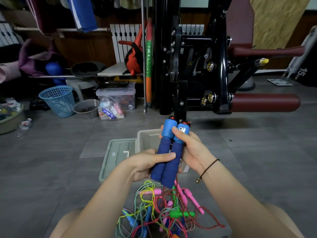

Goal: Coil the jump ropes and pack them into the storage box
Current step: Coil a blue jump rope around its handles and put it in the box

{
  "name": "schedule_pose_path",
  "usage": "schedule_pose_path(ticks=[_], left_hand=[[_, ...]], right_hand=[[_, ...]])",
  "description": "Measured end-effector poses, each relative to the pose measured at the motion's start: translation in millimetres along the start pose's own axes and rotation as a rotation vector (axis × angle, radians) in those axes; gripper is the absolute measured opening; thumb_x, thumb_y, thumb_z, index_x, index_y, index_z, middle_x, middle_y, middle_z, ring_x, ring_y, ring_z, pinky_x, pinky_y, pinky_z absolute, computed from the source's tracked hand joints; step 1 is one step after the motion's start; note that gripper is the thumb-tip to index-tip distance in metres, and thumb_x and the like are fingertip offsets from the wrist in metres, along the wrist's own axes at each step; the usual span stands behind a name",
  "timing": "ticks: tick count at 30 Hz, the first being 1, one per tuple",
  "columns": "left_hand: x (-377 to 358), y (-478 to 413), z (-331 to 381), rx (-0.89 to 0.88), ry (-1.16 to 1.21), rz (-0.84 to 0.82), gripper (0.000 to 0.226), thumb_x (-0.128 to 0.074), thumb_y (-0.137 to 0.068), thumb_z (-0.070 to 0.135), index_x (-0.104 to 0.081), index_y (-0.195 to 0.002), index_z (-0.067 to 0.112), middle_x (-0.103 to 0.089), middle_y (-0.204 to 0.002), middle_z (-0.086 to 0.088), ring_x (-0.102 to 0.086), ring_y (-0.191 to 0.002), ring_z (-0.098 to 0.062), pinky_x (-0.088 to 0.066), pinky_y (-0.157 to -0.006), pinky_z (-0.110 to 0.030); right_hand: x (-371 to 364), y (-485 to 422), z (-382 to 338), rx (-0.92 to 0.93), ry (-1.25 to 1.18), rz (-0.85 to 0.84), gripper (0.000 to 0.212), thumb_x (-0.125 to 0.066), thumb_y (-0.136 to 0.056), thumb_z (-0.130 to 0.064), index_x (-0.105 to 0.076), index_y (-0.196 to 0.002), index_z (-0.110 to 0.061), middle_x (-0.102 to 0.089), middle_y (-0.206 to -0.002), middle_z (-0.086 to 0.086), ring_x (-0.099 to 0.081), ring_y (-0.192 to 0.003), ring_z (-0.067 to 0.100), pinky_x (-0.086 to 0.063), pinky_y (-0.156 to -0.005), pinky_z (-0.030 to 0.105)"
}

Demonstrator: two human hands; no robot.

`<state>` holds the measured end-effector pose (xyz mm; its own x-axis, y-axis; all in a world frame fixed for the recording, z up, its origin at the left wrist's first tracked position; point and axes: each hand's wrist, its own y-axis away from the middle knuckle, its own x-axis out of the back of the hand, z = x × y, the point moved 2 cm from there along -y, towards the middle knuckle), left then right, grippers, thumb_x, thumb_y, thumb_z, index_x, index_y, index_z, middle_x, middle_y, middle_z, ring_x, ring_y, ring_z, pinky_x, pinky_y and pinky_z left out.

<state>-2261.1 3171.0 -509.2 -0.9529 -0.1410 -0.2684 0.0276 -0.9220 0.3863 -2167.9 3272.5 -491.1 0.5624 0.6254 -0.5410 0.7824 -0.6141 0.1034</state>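
Observation:
I hold two blue foam jump-rope handles (169, 152) side by side, upright, above the floor. My left hand (147, 163) grips their lower foam part, thumb across the front. My right hand (188, 148) grips the upper part near the light-blue caps. A thin red rope hangs from the handles down into a tangled pile of jump ropes (161, 210) with yellow, green, pink and blue cords and handles. The open translucent storage box (147, 140) stands just behind my hands, partly hidden by them.
The box's grey lid (116, 155) lies flat to its left. A black gym machine (197, 69) with maroon pads stands beyond the box. A blue basket (58, 100), a grey bowl (86, 108) and a clear bin (116, 97) line the far left.

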Motion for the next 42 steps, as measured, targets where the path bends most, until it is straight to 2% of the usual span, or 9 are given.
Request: schedule_pose_path(ticks=[4, 10, 15, 19, 20, 24, 30, 33, 42], left_hand=[[3, 0, 0, -0.006, -0.093, 0.016, 0.034, -0.071, -0.073, 0.023, -0.066, -0.102, 0.008, -0.073, -0.098, -0.012, -0.069, -0.092, -0.023, -0.053, -0.087, -0.04], [-2, 2, -1, 0.008, -0.046, -0.036, 0.038, -0.068, -0.078, 0.019, -0.059, -0.111, 0.004, -0.072, -0.097, -0.01, -0.07, -0.085, -0.026, -0.059, -0.062, -0.038], [4, 5, 0, -0.024, -0.058, -0.065, 0.036, -0.073, -0.078, 0.019, -0.061, -0.109, 0.006, -0.071, -0.099, -0.009, -0.069, -0.088, -0.025, -0.059, -0.072, -0.043], [10, 10, 1, -0.027, -0.035, -0.128, 0.063, -0.089, -0.056, 0.032, -0.064, -0.108, 0.007, -0.07, -0.105, -0.013, -0.069, -0.092, -0.028, -0.06, -0.068, -0.041], [11, 11, 1, -0.026, -0.025, -0.143, 0.064, -0.09, -0.055, 0.033, -0.065, -0.108, 0.007, -0.069, -0.105, -0.013, -0.069, -0.091, -0.028, -0.06, -0.067, -0.041], [11, 17, 1, -0.034, 0.014, -0.176, 0.057, -0.091, -0.055, 0.031, -0.07, -0.103, 0.009, -0.069, -0.104, -0.013, -0.069, -0.089, -0.029, -0.06, -0.065, -0.041], [17, 24, 2, -0.013, 0.005, -0.141, 0.054, -0.09, -0.055, 0.028, -0.071, -0.1, 0.006, -0.069, -0.103, -0.015, -0.07, -0.088, -0.029, -0.059, -0.062, -0.041], [25, 25, 3, 0.029, -0.049, -0.012, 0.041, -0.081, -0.068, 0.022, -0.069, -0.102, 0.003, -0.07, -0.102, -0.016, -0.07, -0.086, -0.029, -0.06, -0.063, -0.043], [43, 2, -15, 0.165, -0.241, 0.236, 0.023, -0.069, -0.084, 0.01, -0.062, -0.105, 0.005, -0.072, -0.087, -0.01, -0.07, -0.075, -0.024, -0.061, -0.063, -0.04]], right_hand=[[5, -2, 0, 0.016, -0.058, 0.123, 0.045, -0.066, -0.081, -0.016, -0.056, -0.119, 0.007, -0.072, -0.096, 0.014, -0.07, -0.086, 0.024, -0.058, -0.079, 0.039], [11, -5, -3, 0.068, -0.039, 0.187, 0.066, -0.073, -0.073, -0.022, -0.048, -0.128, 0.004, -0.065, -0.113, 0.022, -0.067, -0.099, 0.03, -0.056, -0.08, 0.042], [18, -7, -14, -0.003, 0.057, 0.208, 0.074, -0.037, -0.083, -0.068, -0.059, -0.116, -0.006, -0.066, -0.112, 0.016, -0.063, -0.1, 0.026, -0.049, -0.089, 0.042], [32, -7, -15, 0.205, 0.397, 0.437, 0.026, -0.04, -0.096, -0.039, -0.055, -0.09, -0.018, -0.055, -0.083, 0.0, -0.052, -0.075, 0.015, -0.046, -0.074, 0.031], [30, -6, -12, 0.24, 0.466, 0.426, 0.011, -0.046, -0.091, -0.031, -0.053, -0.094, -0.024, -0.056, -0.09, -0.004, -0.053, -0.082, 0.014, -0.045, -0.079, 0.03], [18, -7, 5, 0.158, 0.512, 0.158, 0.038, -0.045, -0.087, -0.032, -0.051, -0.124, -0.033, -0.06, -0.122, -0.004, -0.053, -0.113, 0.014, -0.04, -0.102, 0.035], [10, 4, 27, 0.06, 1.042, -0.133, 0.02, -0.039, -0.098, -0.008, -0.059, -0.098, -0.005, -0.066, -0.096, 0.014, -0.062, -0.091, 0.026, -0.048, -0.09, 0.043], [7, 8, 31, 0.08, 1.33, -0.204, 0.026, -0.038, -0.096, -0.009, -0.049, -0.075, -0.02, -0.06, -0.074, 0.001, -0.06, -0.074, 0.02, -0.05, -0.079, 0.04], [13, 24, 33, -0.031, 1.624, -0.388, 0.026, -0.045, -0.097, -0.033, -0.056, -0.079, -0.018, -0.066, -0.063, -0.003, -0.059, -0.057, 0.007, -0.05, -0.065, 0.024]])
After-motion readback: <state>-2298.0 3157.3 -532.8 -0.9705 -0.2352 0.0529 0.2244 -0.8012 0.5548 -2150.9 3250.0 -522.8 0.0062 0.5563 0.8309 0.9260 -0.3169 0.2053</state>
